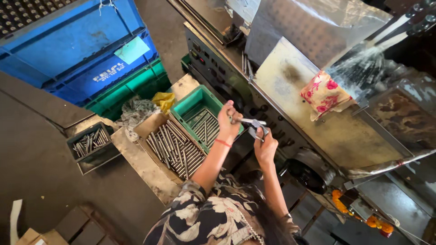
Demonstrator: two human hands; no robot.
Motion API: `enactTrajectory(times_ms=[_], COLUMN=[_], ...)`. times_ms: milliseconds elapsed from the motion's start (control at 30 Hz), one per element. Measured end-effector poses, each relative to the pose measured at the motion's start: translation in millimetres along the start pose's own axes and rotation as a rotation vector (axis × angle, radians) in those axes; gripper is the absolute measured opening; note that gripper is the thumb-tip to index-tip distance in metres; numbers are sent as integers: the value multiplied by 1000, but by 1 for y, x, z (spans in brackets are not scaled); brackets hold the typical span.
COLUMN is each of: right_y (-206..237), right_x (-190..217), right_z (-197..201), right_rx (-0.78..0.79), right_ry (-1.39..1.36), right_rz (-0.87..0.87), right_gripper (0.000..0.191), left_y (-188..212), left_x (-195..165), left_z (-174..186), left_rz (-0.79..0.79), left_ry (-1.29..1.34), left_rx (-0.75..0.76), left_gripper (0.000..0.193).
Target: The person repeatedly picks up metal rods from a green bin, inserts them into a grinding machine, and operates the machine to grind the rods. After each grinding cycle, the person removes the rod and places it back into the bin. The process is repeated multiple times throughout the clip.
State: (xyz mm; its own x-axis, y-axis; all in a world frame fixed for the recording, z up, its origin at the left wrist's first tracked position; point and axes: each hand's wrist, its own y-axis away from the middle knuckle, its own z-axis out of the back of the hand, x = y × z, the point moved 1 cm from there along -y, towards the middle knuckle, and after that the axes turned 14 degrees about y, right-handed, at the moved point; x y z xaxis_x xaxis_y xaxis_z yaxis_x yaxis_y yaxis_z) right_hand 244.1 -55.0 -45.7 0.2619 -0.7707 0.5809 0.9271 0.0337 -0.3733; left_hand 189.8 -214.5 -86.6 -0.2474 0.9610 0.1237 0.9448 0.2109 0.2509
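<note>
Steel rod (249,121) is pinched in left hand (228,121), gauged by tool (258,129) clasped in right hand (265,144); green tray (193,103) at nine o'clock.

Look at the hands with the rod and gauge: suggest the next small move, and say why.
Probably slide the rod a little further into the gauge. The left hand holds the rod level, its tip pointing at the gauge gripped in the right hand, and the two seem to be just meeting. Whether the rod is already seated is too small to tell.
</note>
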Motion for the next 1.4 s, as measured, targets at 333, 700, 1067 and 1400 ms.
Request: enactTrajectory(times_ms=[333, 700, 1067, 1400], right_y=[-5, 16, 15, -89], right_x=[-13, -6, -8, -174], right_z=[2, 6, 0, 173], right_rx=[-75, -164, -137, -463], right_ry=[87, 115, -4, 420], right_rz=[8, 106, 22, -137], right_gripper=[35, 24, 22, 24], left_y=[33, 9, 3, -25], left_x=[10, 26, 34, -38], left_z=[-19, 4, 16, 46], left_rz=[95, -74, -173, -52], left_ry=[-244, -148, -259, -360], left_rx=[131, -174, -50, -77], left_gripper=[18, 14, 10, 26])
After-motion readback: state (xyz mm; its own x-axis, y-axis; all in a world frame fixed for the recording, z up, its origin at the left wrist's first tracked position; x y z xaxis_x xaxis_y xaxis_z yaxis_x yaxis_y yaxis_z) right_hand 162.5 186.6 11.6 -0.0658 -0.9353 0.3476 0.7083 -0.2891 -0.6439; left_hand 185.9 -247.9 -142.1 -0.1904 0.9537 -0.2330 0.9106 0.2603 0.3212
